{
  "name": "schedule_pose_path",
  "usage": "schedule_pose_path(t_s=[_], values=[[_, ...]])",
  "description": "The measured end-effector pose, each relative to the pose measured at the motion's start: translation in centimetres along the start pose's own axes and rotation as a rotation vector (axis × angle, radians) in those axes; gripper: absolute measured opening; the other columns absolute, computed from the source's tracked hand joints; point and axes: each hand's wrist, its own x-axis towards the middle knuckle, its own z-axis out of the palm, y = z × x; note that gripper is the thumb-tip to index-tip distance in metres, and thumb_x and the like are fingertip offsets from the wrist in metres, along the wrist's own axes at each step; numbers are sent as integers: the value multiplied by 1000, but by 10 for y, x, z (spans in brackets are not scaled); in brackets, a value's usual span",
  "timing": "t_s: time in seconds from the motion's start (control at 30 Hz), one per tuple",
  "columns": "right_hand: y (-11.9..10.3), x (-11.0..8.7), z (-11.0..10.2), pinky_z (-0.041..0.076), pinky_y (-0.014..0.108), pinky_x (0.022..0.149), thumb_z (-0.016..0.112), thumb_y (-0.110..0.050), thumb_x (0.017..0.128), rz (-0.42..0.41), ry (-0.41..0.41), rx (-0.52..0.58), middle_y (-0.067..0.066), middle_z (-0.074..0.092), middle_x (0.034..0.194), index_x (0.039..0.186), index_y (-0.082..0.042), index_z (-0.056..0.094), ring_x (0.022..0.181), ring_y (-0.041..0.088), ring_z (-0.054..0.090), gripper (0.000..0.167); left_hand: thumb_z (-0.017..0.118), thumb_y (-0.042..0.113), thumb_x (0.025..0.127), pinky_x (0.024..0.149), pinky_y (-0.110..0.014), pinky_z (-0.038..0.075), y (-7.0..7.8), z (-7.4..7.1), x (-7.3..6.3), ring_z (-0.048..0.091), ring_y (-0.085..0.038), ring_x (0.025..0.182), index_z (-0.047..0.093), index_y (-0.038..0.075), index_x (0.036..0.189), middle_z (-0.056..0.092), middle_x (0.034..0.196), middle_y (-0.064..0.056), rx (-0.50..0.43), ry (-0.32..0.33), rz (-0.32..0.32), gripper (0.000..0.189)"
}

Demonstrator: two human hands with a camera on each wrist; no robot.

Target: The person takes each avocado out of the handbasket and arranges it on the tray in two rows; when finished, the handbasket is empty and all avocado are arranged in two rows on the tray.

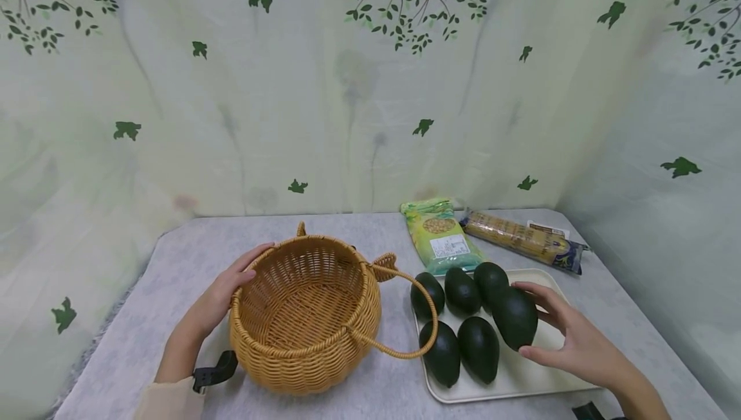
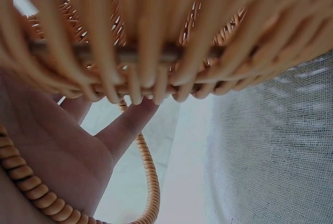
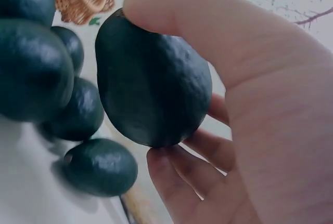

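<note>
My left hand holds the left rim of a round wicker basket, thumb and fingers at its edge. The basket is tipped so its bare inside faces me. In the left wrist view, the woven wall fills the top, with a looped handle below it. My right hand grips a dark green avocado between thumb and fingertips, above the right half of a white tray. In the right wrist view, the thumb lies at the avocado's stem end. Several more avocados lie on the tray.
A yellow-green food bag with a white label lies behind the tray. To its right is a long clear packet of what looks like dried noodles. The basket's right handle overhangs the tray's left edge. A leaf-printed curtain stands behind the table.
</note>
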Motion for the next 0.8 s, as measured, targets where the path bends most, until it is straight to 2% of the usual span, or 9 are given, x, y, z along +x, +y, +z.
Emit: schedule_pose_path(t_s=[0.17, 0.4, 0.5, 0.57, 0.7, 0.8], values=[[11, -6, 2, 53, 21, 93, 91, -28, 79, 66, -37, 14, 7, 49, 149, 152, -19, 43, 124, -16, 42, 88, 31, 30, 113, 107, -75, 32, 0, 1, 0, 26, -47, 149, 29, 22, 164, 27, 167, -15, 26, 9, 0, 52], [24, -11, 8, 54, 23, 94, 91, -31, 80, 41, -65, 14, 12, 50, 148, 152, -14, 42, 125, -14, 43, 89, 30, 31, 113, 107, -76, 31, 0, 2, 0, 26, -48, 149, 28, 22, 164, 27, 167, -15, 24, 6, -5, 53], [28, -13, 10, 54, 23, 94, 91, -34, 78, 44, -64, 2, 10, 51, 147, 152, -10, 42, 125, -16, 43, 92, 30, 32, 113, 107, -74, 32, 1, 1, 0, 28, -45, 149, 28, 22, 164, 27, 167, -15, 22, 4, -6, 53], [31, -14, 11, 54, 24, 95, 92, -35, 77, 42, -65, -6, 10, 51, 147, 150, -7, 43, 125, -17, 42, 92, 30, 31, 113, 108, -73, 33, 0, 1, 0, 31, -36, 149, 28, 22, 164, 27, 167, -14, 20, 4, -4, 52], [34, -16, 13, 54, 24, 95, 93, -37, 75, 43, -73, -17, 10, 52, 146, 149, -7, 45, 126, -17, 41, 93, 30, 31, 113, 108, -72, 32, 0, 0, 0, 34, -3, 142, 29, 24, 164, 28, 167, -13, 19, 3, 3, 52], [36, -16, 14, 54, 25, 95, 93, -38, 74, 39, -90, -21, 12, 51, 148, 148, -9, 45, 127, -16, 40, 93, 30, 31, 113, 108, -72, 32, -1, -1, 0, 34, 10, 135, 28, 24, 164, 28, 167, -12, 17, 2, 7, 52]])
